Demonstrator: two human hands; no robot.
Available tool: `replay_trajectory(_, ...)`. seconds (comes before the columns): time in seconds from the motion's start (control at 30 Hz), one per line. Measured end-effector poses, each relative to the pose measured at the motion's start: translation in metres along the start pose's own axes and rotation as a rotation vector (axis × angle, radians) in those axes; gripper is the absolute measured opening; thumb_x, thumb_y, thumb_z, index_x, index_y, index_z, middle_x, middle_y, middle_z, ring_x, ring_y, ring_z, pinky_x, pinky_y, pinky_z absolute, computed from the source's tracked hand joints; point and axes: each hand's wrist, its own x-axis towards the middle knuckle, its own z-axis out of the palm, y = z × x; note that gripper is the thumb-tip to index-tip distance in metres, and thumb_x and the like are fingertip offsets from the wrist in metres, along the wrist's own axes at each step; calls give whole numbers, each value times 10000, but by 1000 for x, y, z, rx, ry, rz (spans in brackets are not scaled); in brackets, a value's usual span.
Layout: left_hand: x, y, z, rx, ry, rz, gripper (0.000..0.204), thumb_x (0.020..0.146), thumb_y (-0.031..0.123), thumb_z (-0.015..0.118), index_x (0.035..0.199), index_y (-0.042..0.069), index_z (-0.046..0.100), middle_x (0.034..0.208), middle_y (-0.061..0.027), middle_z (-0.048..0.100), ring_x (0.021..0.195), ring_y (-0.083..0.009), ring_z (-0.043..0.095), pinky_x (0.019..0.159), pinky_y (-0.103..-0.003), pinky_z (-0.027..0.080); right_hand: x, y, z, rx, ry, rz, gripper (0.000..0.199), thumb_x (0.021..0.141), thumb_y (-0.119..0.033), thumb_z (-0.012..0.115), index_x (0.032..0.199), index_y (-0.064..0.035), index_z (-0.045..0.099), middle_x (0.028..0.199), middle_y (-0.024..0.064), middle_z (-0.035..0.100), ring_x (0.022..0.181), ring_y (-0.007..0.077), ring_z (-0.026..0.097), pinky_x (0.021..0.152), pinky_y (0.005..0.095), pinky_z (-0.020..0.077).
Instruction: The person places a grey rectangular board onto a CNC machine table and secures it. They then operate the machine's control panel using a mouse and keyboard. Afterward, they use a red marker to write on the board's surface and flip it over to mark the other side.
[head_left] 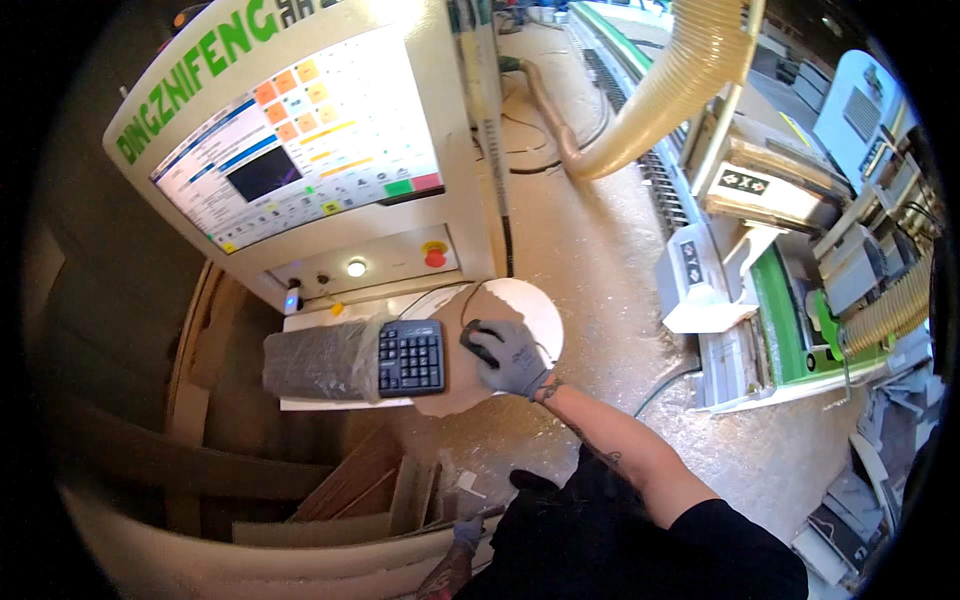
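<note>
Dark rounded computer mouse (478, 345), where is it?

At the frame's centre, partly covered by the grey-gloved right hand (513, 360), whose fingers curve loosely over it; the bare forearm (632, 435) reaches from lower right.

And the gloved left hand (467, 532)?

Low in the frame, small; its grip I cannot tell.

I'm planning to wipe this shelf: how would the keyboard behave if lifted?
The keyboard would probably stay stiff, judging by its straight rows of keys. Its plastic film may slip or bunch under fingers, since it looks loose and wrinkled.
</note>
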Motion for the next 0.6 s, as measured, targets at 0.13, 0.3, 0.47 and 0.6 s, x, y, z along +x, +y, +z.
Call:
replay_trajectory(0.13,5,-17,-6,51,41,-7,310,931,281,689,1102,32,765,893,-83,719,760,-180,660,676,-352,547,3,-3,-4,46,16,-21,435,738,-147,725,1170,-118,680,1216,134,649,1079,362,617,918,478,488)
replay_trajectory(0.3,-8,14,-2,143,113,97,367,904,319,680,1103,24,770,930,-125,758,847,-228,714,776,-380,559,0,-3,0,56,-7,-34,431,722,-122,734,1151,-106,688,1161,166,662,1048,379,630,909,498,494)
replay_trajectory(0.47,17,0,-15,275,167,353,391,898,348,640,1086,28,762,1039,-165,774,968,-279,742,865,-408,555,5,-10,9,31,31,-24,423,714,-145,758,1126,-74,696,1127,201,671,1028,400,635,893,511,503)
replay_trajectory(0.6,20,11,-8,238,165,204,393,903,339,602,1079,25,759,1027,-156,774,949,-280,744,872,-411,561,0,-6,3,36,-48,-36,444,721,-151,762,1152,-74,691,1220,191,648,1098,387,621,956,487,485)
